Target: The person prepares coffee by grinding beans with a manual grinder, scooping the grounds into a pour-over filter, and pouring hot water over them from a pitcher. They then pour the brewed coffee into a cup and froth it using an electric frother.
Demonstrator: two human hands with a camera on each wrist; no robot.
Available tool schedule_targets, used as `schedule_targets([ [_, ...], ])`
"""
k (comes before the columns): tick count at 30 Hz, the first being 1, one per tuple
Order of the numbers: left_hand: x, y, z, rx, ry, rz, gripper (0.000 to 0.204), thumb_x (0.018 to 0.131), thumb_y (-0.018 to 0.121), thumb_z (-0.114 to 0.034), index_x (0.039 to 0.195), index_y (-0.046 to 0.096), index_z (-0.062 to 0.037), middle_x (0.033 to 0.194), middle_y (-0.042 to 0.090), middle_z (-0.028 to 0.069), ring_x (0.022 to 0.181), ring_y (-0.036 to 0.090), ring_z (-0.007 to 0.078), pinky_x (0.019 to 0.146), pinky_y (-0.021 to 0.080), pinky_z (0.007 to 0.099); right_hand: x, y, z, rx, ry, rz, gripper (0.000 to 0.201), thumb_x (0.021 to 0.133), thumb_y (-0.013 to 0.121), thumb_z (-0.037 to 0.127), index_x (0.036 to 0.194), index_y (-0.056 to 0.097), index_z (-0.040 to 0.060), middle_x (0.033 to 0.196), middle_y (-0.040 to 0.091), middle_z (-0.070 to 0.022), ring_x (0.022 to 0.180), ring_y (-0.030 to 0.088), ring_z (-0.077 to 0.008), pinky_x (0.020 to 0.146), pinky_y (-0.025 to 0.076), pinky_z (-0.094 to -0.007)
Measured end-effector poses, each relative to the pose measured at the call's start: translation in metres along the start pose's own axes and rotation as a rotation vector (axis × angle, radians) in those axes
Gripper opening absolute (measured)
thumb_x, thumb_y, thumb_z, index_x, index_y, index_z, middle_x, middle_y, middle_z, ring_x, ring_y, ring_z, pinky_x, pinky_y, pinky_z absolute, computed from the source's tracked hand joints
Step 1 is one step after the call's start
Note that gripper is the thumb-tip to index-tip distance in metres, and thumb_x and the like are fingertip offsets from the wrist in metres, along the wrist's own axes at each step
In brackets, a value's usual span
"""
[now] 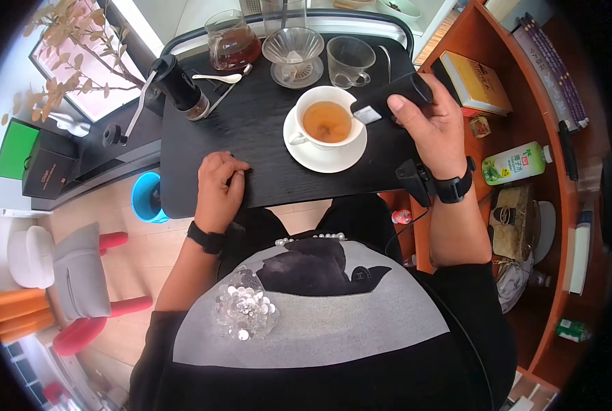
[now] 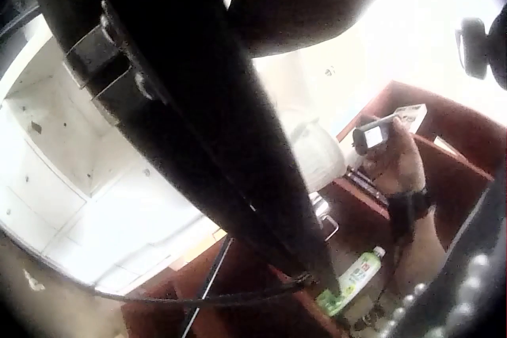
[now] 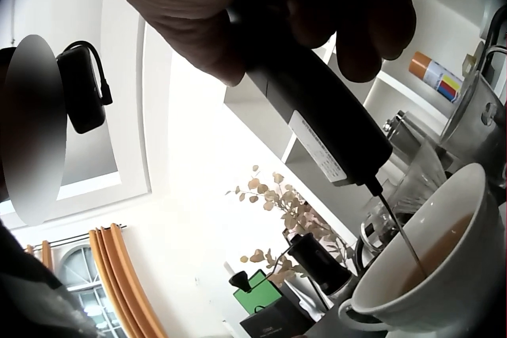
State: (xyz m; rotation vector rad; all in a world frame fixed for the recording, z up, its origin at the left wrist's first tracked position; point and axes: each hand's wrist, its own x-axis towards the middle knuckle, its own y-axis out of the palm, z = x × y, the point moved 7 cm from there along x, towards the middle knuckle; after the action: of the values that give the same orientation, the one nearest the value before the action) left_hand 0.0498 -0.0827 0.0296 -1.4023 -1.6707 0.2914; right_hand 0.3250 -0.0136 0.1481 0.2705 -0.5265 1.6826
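Note:
In the head view, my right hand (image 1: 435, 127) grips a black stick-shaped device (image 1: 396, 96) with a pale label, tilted over the white cup (image 1: 325, 140). The right wrist view shows its thin metal rod (image 3: 402, 236) slanting down into the amber liquid (image 3: 440, 263). Beneath the cup lies a white saucer (image 1: 330, 163); the cup's handle points toward the lower left. My left hand (image 1: 220, 181) rests at the front edge of the black table (image 1: 265, 181), fingers loosely curled, holding nothing visible.
Behind the cup stand a glass server (image 1: 232, 46) with brown liquid, a ribbed glass dripper (image 1: 292, 51) and a glass mug (image 1: 349, 61). A black hand grinder (image 1: 181, 85) and a white spoon (image 1: 217, 78) are at the left. Wooden shelves (image 1: 535, 75) flank the right side.

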Motion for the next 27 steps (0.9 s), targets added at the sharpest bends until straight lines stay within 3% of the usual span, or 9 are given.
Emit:
schedule_targets([
  [2,-0.006,-0.003,0.001,-0.070,-0.045,-0.001,0.013,0.075,0.054,0.001,0.083,0.063,-0.0044,0.080,0.057,0.0092,0.087,0.054,0.0267,0.080,0.040,0.0366,0.002,-0.002,-0.006,-0.063,-0.014,-0.011,0.022,0.078,0.068,0.009,0.094,0.057,-0.0012,0.079,0.059,-0.0026,0.069,0.056,-0.0065,0.059,0.046,-0.0202],
  [4,-0.012,0.002,0.014,-0.309,-0.300,0.081,0.009,0.077,0.055,0.000,0.082,0.061,-0.0031,0.077,0.057,0.0092,0.080,0.056,0.0226,0.074,0.042,0.0314,0.002,-0.002,-0.007,-0.127,-0.033,-0.022,0.022,0.078,0.067,0.009,0.094,0.057,-0.0013,0.079,0.060,-0.0026,0.069,0.056,-0.0067,0.059,0.046,-0.0201],
  [7,-0.014,0.007,0.008,-0.499,-0.463,0.184,0.003,0.078,0.056,-0.001,0.080,0.059,-0.0014,0.075,0.057,0.0083,0.075,0.056,0.0185,0.068,0.043,0.0265,0.001,0.007,-0.003,-0.164,-0.077,0.054,0.023,0.078,0.067,0.010,0.095,0.057,-0.0014,0.078,0.061,-0.0028,0.068,0.056,-0.0068,0.059,0.046,-0.0201],
  [11,-0.016,0.020,-0.005,-0.686,-0.469,0.330,0.007,0.081,0.055,0.000,0.074,0.055,-0.0021,0.075,0.055,0.0025,0.071,0.051,0.0101,0.066,0.042,0.0234,0.000,0.008,0.000,-0.072,-0.034,0.037,0.025,0.078,0.068,0.012,0.096,0.056,-0.0017,0.078,0.061,-0.0034,0.067,0.056,-0.0065,0.058,0.045,-0.0198],
  [13,-0.011,0.019,-0.018,-0.461,-0.245,0.443,0.012,0.081,0.057,-0.001,0.070,0.051,-0.0023,0.074,0.053,0.0016,0.070,0.051,0.0093,0.065,0.041,0.0234,0.002,0.004,0.000,-0.095,-0.023,0.025,0.026,0.078,0.068,0.012,0.096,0.056,-0.0016,0.079,0.061,-0.0033,0.067,0.056,-0.0063,0.058,0.045,-0.0197],
  [17,-0.004,0.016,-0.012,-0.495,-0.102,0.368,0.015,0.080,0.060,-0.004,0.069,0.050,-0.0027,0.071,0.052,0.0009,0.067,0.049,0.0090,0.063,0.040,0.0235,0.002,-0.005,0.003,-0.176,-0.040,-0.031,0.027,0.078,0.068,0.012,0.098,0.056,-0.0013,0.080,0.060,-0.0024,0.069,0.055,-0.0059,0.059,0.045,-0.0195],
  [20,-0.003,0.014,0.013,-0.541,-0.280,0.248,0.022,0.079,0.063,-0.010,0.064,0.049,-0.0018,0.062,0.047,0.0005,0.059,0.042,0.0091,0.055,0.035,0.0243,-0.001,-0.013,0.008,-0.118,-0.069,-0.090,0.026,0.079,0.067,0.012,0.099,0.056,-0.0013,0.082,0.059,-0.0018,0.070,0.053,-0.0059,0.060,0.044,-0.0193],
  [22,-0.007,0.016,0.034,-0.672,-0.422,0.134,0.025,0.082,0.062,-0.012,0.063,0.047,-0.0039,0.060,0.045,-0.0031,0.059,0.039,0.0061,0.054,0.033,0.0222,-0.002,-0.020,0.004,-0.017,0.067,-0.114,0.027,0.080,0.067,0.012,0.100,0.055,-0.0011,0.084,0.059,-0.0015,0.070,0.053,-0.0062,0.062,0.043,-0.0190],
  [27,-0.009,0.014,0.032,-0.647,-0.377,0.097,0.028,0.083,0.061,-0.014,0.063,0.044,-0.0054,0.061,0.044,-0.0044,0.060,0.037,0.0051,0.055,0.032,0.0213,-0.005,-0.035,-0.001,-0.034,0.072,-0.125,0.027,0.081,0.065,0.013,0.102,0.055,-0.0001,0.083,0.059,-0.0012,0.069,0.055,-0.0073,0.060,0.043,-0.0197],
])
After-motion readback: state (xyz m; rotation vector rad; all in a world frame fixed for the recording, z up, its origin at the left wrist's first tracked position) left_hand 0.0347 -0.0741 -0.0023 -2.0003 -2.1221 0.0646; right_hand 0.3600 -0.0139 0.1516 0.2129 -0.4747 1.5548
